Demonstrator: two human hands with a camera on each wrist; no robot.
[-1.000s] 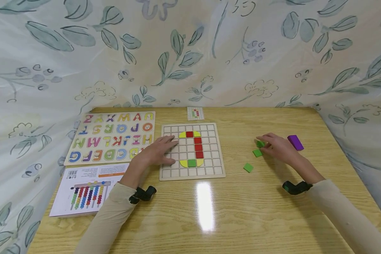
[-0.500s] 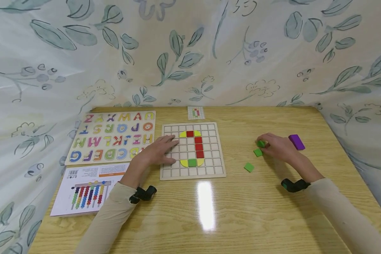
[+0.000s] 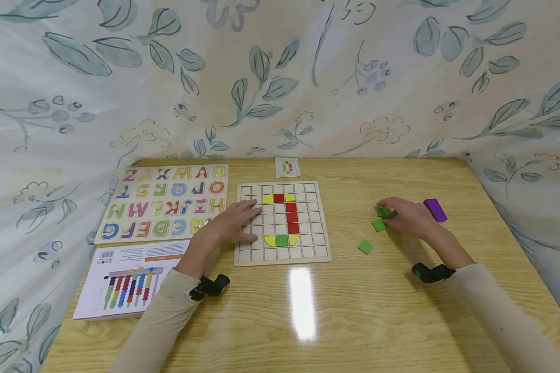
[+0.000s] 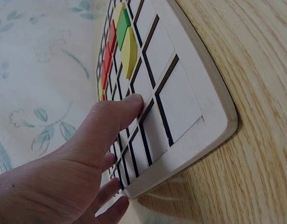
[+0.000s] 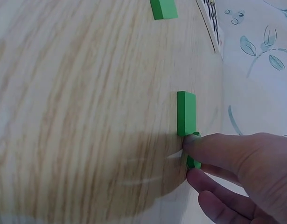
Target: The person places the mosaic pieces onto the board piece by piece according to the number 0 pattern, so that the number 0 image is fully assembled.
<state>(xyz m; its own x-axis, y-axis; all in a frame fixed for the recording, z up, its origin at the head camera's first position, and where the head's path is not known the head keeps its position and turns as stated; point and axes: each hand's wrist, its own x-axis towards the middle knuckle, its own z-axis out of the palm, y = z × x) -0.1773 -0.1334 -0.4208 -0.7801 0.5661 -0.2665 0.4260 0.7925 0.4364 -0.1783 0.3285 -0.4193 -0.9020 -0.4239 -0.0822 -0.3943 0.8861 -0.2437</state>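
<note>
A wooden grid board (image 3: 256,255) lies on the table, bearing red squares (image 3: 292,217), a green square (image 3: 282,240) and yellow rounded corner pieces (image 3: 270,240). My left hand (image 3: 228,223) rests on its left side with fingers spread; in the left wrist view the thumb (image 4: 134,103) touches the grid. Right of the board, my right hand (image 3: 405,215) pinches a green square tile (image 3: 382,212) between thumb and fingers at the table top. Close by lies a second green tile (image 3: 378,225), right beside the thumb in the right wrist view. A third green tile (image 3: 365,246) lies nearer the board.
A small pattern card (image 3: 287,167) lies behind the board. On the left are a wooden alphabet puzzle (image 3: 161,204) and a white box or booklet (image 3: 121,280) picturing an abacus. Purple pieces (image 3: 435,210) sit right of my right hand. A leaf-patterned cloth (image 3: 336,103) hangs behind the table.
</note>
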